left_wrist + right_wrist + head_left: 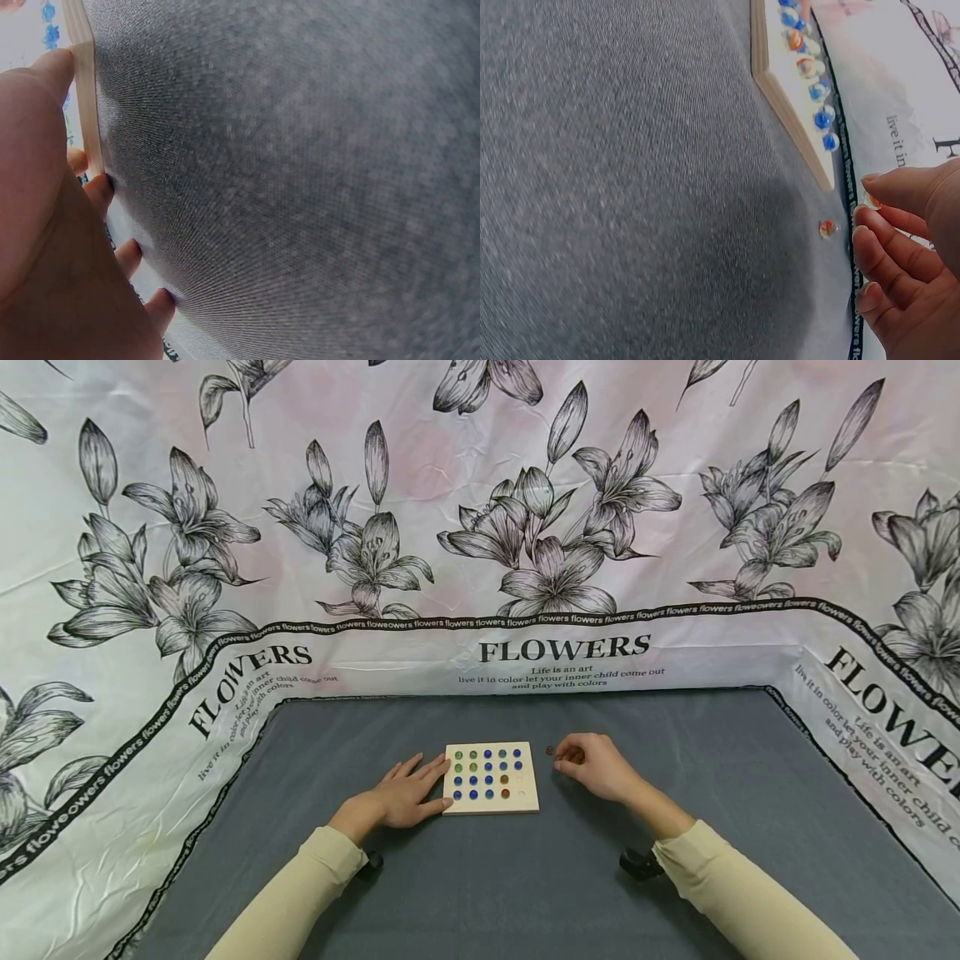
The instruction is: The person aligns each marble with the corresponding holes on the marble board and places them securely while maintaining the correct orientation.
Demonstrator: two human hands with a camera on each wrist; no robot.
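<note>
A pale wooden board [532,777] lies flat on the grey cloth, its hollows holding rows of green, blue and orange-brown glass marbles [488,767]. Two hollows at its near right corner hold no marble. My left hand [405,797] lies spread at the board's left side, thumb and a fingertip touching its edge; the left wrist view shows the thumb on the wooden edge [86,97]. To the right of the board, my right hand [598,767] pinches an orange marble [872,200] between thumb and forefinger. Another orange marble [827,229] rests on the cloth near those fingertips.
Grey cloth [420,893] covers the table surface around the board. A white fabric printed with flowers and lettering [562,652] stands behind and on both sides. Dark wrist-worn devices [640,862] show beneath both sleeves.
</note>
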